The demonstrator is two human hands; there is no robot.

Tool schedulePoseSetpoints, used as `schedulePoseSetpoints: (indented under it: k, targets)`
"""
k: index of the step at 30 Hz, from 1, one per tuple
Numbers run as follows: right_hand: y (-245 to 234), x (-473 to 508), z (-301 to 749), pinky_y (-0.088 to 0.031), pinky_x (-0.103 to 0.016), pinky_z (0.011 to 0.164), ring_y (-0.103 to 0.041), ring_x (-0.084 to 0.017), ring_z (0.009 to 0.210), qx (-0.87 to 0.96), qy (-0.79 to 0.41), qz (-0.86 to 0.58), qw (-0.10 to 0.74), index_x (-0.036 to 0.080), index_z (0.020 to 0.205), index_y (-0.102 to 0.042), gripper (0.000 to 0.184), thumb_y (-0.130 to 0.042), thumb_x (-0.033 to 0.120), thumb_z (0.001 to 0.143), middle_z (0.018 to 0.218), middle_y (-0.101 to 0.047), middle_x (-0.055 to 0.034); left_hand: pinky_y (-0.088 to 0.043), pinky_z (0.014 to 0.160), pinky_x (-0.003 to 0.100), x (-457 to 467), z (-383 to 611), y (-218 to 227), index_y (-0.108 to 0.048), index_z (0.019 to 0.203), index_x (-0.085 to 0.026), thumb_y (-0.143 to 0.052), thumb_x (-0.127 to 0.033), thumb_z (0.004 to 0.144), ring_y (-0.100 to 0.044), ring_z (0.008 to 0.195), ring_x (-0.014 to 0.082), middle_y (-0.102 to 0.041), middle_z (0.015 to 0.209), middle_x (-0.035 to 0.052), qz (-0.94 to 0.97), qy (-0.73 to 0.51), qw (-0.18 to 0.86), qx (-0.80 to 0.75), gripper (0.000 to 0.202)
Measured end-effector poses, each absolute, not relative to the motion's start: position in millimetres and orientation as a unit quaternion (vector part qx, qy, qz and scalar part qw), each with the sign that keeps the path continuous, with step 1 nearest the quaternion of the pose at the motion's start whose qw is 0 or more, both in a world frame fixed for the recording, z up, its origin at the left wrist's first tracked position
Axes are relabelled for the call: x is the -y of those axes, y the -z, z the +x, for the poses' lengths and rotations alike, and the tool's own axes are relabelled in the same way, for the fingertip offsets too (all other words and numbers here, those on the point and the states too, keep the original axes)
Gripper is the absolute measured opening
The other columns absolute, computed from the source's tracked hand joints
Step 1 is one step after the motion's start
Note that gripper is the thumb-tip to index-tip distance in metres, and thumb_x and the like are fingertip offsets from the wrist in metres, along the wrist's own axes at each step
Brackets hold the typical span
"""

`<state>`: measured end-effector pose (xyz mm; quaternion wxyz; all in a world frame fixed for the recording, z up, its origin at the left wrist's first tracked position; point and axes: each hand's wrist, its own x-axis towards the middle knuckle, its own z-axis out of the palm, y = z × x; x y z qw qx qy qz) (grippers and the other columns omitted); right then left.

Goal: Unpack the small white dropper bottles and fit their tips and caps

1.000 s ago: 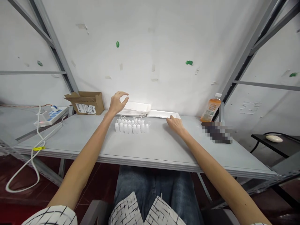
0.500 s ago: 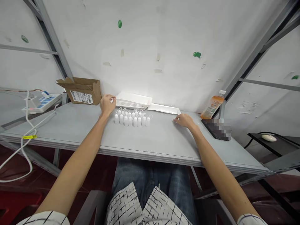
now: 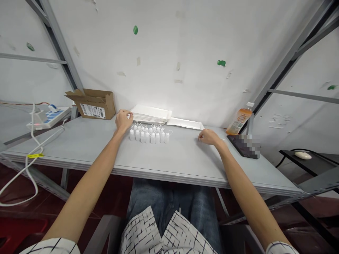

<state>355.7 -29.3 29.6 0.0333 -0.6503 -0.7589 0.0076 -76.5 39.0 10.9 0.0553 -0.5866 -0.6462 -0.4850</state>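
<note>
My left hand point(image 3: 123, 120) is at the left end of a stack of white padded envelopes point(image 3: 152, 112), fingers curled in a loose pinch. Its fingertips come up to the stack's corner; nothing shows held in them. My right hand point(image 3: 208, 137) rests on the table near the right end of a single white envelope point(image 3: 184, 123). Those fingers are curled closed, with nothing visible in them. Between the hands, in front of the stack, small white bottle-shaped pieces with thin white loops point(image 3: 153, 137) stand upright in rows.
An open cardboard box point(image 3: 95, 104) stands at the back left, beyond it a white power strip point(image 3: 51, 116) with cables. On the right are an orange drink bottle point(image 3: 239, 119) and a dark flat object point(image 3: 243, 146), partly blurred. Metal frame posts flank the grey table point(image 3: 169, 160).
My left hand has shifted slightly right, closer to the envelope stack. The fingers of my right hand have curled in a little more. The bottle-shaped pieces and envelopes stay in place.
</note>
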Motion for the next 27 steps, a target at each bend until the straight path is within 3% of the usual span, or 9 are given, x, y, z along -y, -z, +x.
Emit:
schedulePoseSetpoints:
  k: [5, 8, 11, 15, 21, 27]
  targets:
    - [-33.3, 35.0, 350.4, -0.041, -0.024, 0.064, -0.06, -0.016, 0.073, 0.758, -0.081, -0.618, 0.19, 0.017, 0.076, -0.077, 0.018, -0.059, 0.02, 0.075, 0.08, -0.071, -0.0045, -0.047, 0.094, 0.04, -39.8, -76.5, -9.7, -0.069, 0.083, -0.022, -0.052, -0.024, 0.08, -0.061, 0.094, 0.0245, -0.065, 0.107, 0.0074, -0.591, 0.48, 0.053, 0.645, 0.018]
    - [-38.5, 39.5, 340.9, -0.034, -0.025, 0.052, -0.047, -0.01, 0.053, 0.715, -0.238, -0.579, 0.313, 0.014, 0.076, -0.074, 0.018, -0.064, 0.03, 0.073, 0.068, -0.063, -0.0025, -0.046, 0.095, 0.041, -40.7, -76.5, -10.1, -0.069, 0.083, -0.021, -0.051, -0.024, 0.08, -0.061, 0.095, 0.0251, -0.065, 0.107, 0.0074, -0.592, 0.477, 0.051, 0.647, 0.018]
    - [-40.1, 39.9, 322.8, -0.022, -0.024, 0.043, -0.035, -0.006, 0.044, 0.647, -0.389, -0.531, 0.385, 0.013, 0.072, -0.07, 0.02, -0.07, 0.032, 0.067, 0.059, -0.056, -0.0009, -0.045, 0.096, 0.041, -40.5, -76.5, -11.2, -0.068, 0.083, -0.02, -0.05, -0.023, 0.08, -0.061, 0.095, 0.0251, -0.065, 0.106, 0.0082, -0.597, 0.473, 0.044, 0.647, 0.018]
    - [-34.5, 30.1, 293.1, -0.015, -0.024, 0.04, -0.037, -0.005, 0.043, 0.592, -0.479, -0.508, 0.404, 0.013, 0.066, -0.065, 0.019, -0.075, 0.029, 0.064, 0.069, -0.061, -0.0049, -0.045, 0.095, 0.041, -38.1, -75.9, -12.6, -0.068, 0.083, -0.02, -0.05, -0.023, 0.081, -0.06, 0.098, 0.0259, -0.063, 0.107, 0.0094, -0.597, 0.472, 0.031, 0.648, 0.018]
    - [-26.2, 12.6, 261.9, -0.017, -0.022, 0.037, -0.04, -0.004, 0.042, 0.538, -0.501, -0.525, 0.43, 0.013, 0.068, -0.063, 0.012, -0.073, 0.02, 0.069, 0.073, -0.063, -0.0047, -0.046, 0.093, 0.038, -37.1, -75.5, -12.2, -0.068, 0.084, -0.021, -0.051, -0.024, 0.081, -0.059, 0.097, 0.0244, -0.065, 0.106, 0.008, -0.599, 0.468, 0.04, 0.649, 0.018]
    - [-20.6, 7.0, 245.8, -0.021, -0.02, 0.036, -0.043, -0.004, 0.043, 0.535, -0.498, -0.537, 0.421, 0.014, 0.073, -0.064, 0.012, -0.073, 0.022, 0.074, 0.077, -0.066, -0.004, -0.047, 0.09, 0.038, -39.1, -75.2, -12.4, -0.069, 0.085, -0.021, -0.051, -0.024, 0.082, -0.061, 0.096, 0.0249, -0.064, 0.111, 0.0087, -0.6, 0.449, 0.032, 0.662, 0.019]
